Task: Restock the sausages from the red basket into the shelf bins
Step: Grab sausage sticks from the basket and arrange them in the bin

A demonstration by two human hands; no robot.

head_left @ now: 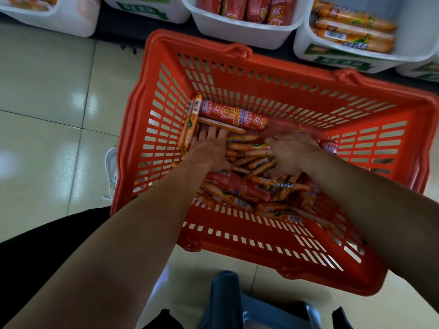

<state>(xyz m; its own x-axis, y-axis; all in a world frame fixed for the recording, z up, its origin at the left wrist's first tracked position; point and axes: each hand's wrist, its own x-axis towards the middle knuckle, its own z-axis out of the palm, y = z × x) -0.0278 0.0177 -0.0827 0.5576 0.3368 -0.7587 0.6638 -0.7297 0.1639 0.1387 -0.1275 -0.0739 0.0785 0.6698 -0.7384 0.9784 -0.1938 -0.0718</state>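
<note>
Both bare forearms reach down into the slotted red plastic basket (pixel 166 74) on the floor.
Left hand (pixel 209 150) lies spread flat; right hand (pixel 292 153) is blurred, its grip unclear. Thin orange film-wrapped sausages (pixel 251 153) look light, slick and bendy; best gathered mid-length, several together, for the white shelf bins (pixel 240 29).

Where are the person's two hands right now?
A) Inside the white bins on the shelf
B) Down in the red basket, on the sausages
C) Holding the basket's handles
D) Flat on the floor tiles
B: the left hand and the right hand both reach down into the red basket, onto the pile of sausages.
</note>
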